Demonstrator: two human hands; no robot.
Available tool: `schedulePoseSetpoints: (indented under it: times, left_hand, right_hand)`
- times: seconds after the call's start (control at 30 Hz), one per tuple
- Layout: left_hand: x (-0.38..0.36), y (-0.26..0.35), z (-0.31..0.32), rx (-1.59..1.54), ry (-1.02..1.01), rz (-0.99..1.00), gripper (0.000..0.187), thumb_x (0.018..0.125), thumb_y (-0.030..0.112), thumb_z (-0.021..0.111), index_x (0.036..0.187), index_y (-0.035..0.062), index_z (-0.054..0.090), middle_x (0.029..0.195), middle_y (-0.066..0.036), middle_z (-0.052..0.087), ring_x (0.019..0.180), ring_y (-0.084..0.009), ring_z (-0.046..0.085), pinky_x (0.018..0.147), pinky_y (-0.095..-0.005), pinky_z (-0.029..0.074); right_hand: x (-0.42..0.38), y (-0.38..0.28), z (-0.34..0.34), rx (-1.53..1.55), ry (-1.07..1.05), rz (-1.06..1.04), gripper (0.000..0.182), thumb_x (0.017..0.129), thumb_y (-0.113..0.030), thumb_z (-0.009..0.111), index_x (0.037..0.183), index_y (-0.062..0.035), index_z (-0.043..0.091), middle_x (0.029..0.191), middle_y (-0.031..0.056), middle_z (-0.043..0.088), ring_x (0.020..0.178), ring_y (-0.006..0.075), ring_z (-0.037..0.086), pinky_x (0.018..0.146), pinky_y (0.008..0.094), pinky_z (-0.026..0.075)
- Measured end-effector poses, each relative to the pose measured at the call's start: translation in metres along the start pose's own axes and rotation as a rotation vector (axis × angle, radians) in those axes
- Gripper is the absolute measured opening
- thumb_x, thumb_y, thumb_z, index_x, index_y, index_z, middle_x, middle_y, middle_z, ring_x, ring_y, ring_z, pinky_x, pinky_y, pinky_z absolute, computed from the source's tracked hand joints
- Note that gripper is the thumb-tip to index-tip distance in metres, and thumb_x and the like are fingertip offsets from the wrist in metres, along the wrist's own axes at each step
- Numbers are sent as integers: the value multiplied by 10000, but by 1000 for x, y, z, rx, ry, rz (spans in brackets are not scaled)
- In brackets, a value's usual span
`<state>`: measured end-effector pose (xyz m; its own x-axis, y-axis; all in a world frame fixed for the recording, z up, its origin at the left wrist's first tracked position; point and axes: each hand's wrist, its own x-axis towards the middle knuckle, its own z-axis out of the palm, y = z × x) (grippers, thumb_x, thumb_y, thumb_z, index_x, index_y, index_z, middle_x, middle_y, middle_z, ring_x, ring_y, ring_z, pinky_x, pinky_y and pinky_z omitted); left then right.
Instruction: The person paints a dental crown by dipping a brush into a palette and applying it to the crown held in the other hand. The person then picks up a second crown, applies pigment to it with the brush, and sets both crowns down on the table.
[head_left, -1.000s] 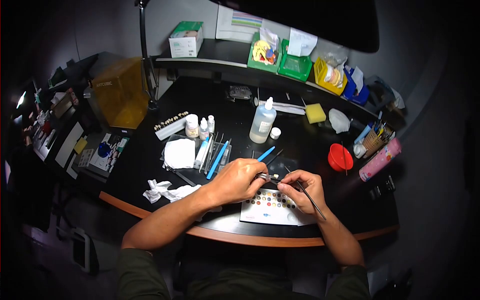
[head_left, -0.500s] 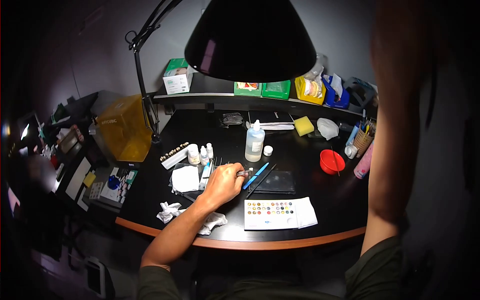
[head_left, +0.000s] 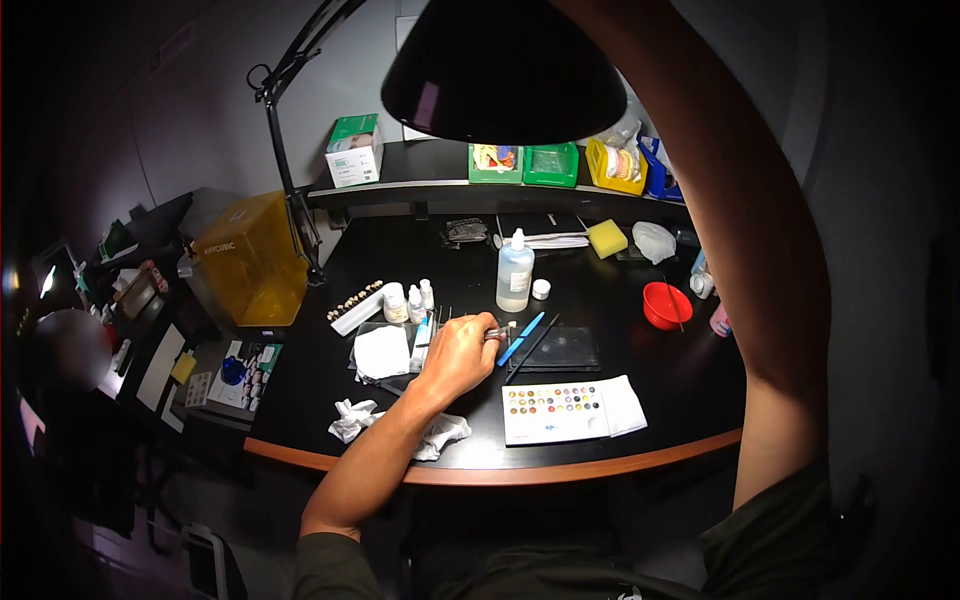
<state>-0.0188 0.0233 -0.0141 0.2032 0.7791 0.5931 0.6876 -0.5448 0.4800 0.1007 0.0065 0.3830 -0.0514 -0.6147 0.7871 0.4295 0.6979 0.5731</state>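
Observation:
My left hand is closed over the table around a slim metal holder. A small pale, tooth-like piece shows at the holder's tip. Just right of it lie a blue pen-like tool and a thin dark brush-like stick, beside a flat black case. My right arm stretches up to the top edge, next to the black lamp shade; the right hand itself is out of the picture. A white palette card with several coloured spots sits near the front edge.
A clear dropper bottle stands behind the left hand, small white bottles to its left. Crumpled tissues lie by the wrist. A red bowl is at right, a yellow sponge farther back. Bins line the shelf.
My right arm has swung left and inward at the top, toward the lamp. The shade sits slightly higher. My left hand keeps its grip on the holder; the view has shifted a little.

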Motion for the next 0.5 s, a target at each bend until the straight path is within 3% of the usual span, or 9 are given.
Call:
schedulePoseSetpoints:
  times: [0.17,0.23,0.37,0.47,0.5]
  left_hand:
    - [0,-4,2,-12,-4,4,136,937,73,682,973,-51,726,909,-234,766,831,-373,770,747,-454,600]
    - [-1,4,-3,10,-61,-51,229,982,211,689,1062,2,736,911,-244,753,824,-425,747,745,-507,581]
    - [-1,2,-4,-4,-88,-52,213,981,194,685,1062,4,736,940,-251,755,845,-423,752,754,-509,584]
    - [-2,2,-5,13,-92,-53,198,968,176,696,1056,3,735,946,-248,758,867,-420,754,765,-512,586]
    - [-2,2,-5,18,-86,-51,193,962,170,701,1053,3,735,948,-246,759,875,-419,755,769,-512,586]
  right_hand:
    - [1,0,-4,28,52,-36,365,755,-116,911,954,-42,614,833,86,628,732,188,655,690,341,560]
    - [0,24,6,59,121,-269,345,756,-106,899,933,-53,607,814,82,620,719,187,645,683,340,547]
    - [-4,9,-8,25,-26,-25,314,778,-126,884,915,-65,609,764,59,613,673,191,635,665,333,537]
    - [-6,12,-11,4,-17,-40,293,823,-177,866,967,-54,642,849,85,651,777,196,663,708,323,550]
    - [-7,17,-12,10,19,-142,299,834,-196,860,990,-50,650,897,100,660,838,207,669,743,341,558]
